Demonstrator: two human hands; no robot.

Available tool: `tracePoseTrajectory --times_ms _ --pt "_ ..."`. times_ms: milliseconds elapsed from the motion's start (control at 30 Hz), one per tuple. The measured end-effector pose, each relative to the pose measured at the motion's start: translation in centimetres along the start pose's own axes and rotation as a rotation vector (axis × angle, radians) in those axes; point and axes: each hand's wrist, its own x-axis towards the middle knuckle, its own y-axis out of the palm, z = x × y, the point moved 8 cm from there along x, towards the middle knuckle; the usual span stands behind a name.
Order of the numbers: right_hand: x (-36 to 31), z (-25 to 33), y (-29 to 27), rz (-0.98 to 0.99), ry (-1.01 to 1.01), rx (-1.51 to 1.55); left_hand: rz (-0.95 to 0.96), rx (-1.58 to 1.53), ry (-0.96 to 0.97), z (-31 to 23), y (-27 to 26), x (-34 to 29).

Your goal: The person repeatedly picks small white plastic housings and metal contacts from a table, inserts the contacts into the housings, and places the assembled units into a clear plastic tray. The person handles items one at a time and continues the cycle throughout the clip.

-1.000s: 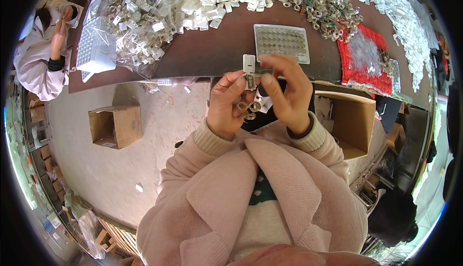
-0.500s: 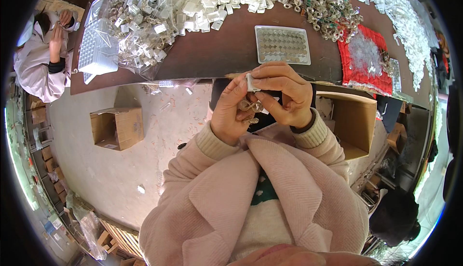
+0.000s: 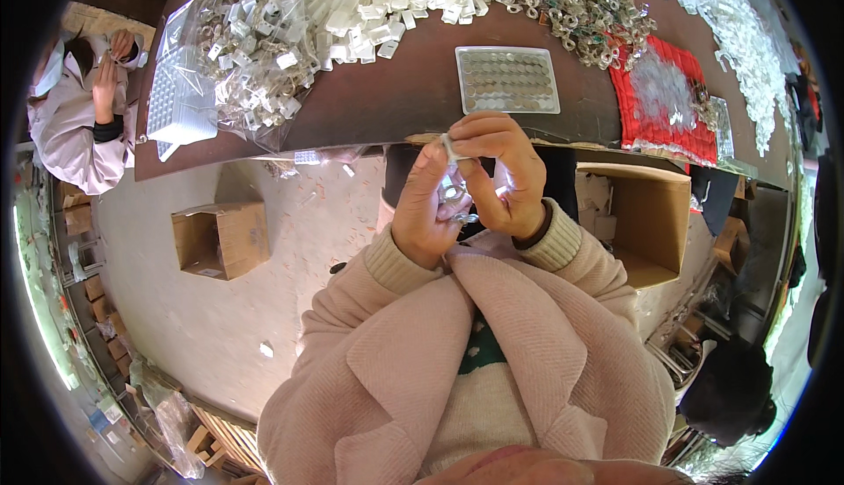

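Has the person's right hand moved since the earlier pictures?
Yes: judged against the tray of round discs, the right hand has shifted left.

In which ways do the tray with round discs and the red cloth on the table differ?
The tray is pale, whereas the cloth is bright red. The tray holds round discs in neat rows; the cloth bears a loose pile of clear pieces. Both lie on the brown table.
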Motion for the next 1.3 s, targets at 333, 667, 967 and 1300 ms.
tracePoseTrajectory --times_ms 333,667,967,1300 --pt "-3.7 0.0 -7.0 0.152 0.108 -0.306 -0.102 0.246 -0.053 1.1 1.2 0.5" --pt "-6.9 -5.1 -25.2 -0.350 0.444 -0.989 -0.247 0.292 -0.068 2.7 0.2 1.7" --pt "-6.7 -6.5 -25.7 -0.316 0.336 -1.168 -0.202 0.271 -0.058 2.5 1.3 1.8" --pt "-4.1 -3.6 -14.6 -0.261 0.429 -0.069 -0.019 0.248 0.015 1.0 2.1 1.1"
